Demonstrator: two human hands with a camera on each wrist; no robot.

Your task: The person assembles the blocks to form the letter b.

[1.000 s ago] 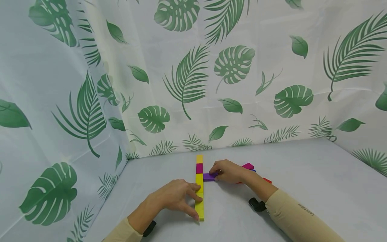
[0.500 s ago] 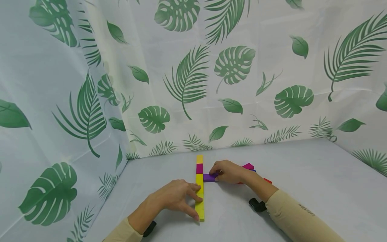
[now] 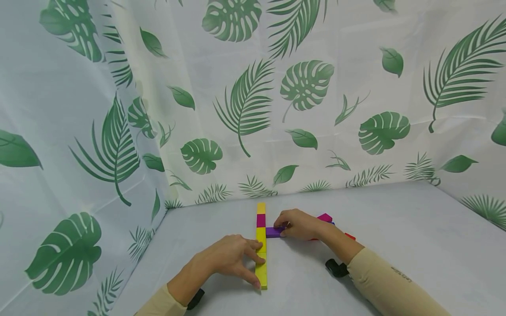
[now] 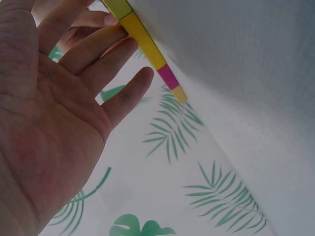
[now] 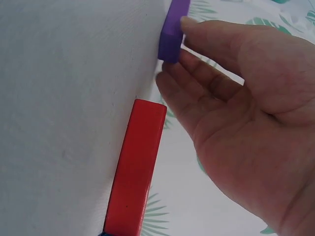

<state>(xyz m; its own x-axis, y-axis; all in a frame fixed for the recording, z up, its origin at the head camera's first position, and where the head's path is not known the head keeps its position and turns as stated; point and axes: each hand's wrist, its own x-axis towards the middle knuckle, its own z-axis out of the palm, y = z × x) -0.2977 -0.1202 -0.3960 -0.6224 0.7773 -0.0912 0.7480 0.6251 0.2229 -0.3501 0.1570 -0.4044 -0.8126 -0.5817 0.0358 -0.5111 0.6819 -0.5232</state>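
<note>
A straight row of blocks runs away from the person: a long yellow block [image 3: 262,279] nearest, another yellow block [image 3: 261,232], a short magenta block [image 3: 261,220] and a small yellow-orange block [image 3: 261,208] at the far end. The left hand [image 3: 227,254] lies along the row's left side, fingers extended, with fingertips on the two near yellow blocks and the thumb by the nearest end. A purple block [image 3: 272,232] meets the row's right side at a right angle. Thumb and fingers of the right hand [image 3: 302,224] pinch its outer end, as the right wrist view shows.
Beyond the right hand lie a magenta block [image 3: 325,217], a bit of blue [image 3: 333,223] and a red piece [image 3: 349,236], partly hidden by the forearm. A long red block [image 5: 135,169] fills the right wrist view's lower middle. A leaf-patterned curtain [image 3: 336,171] backs the white table.
</note>
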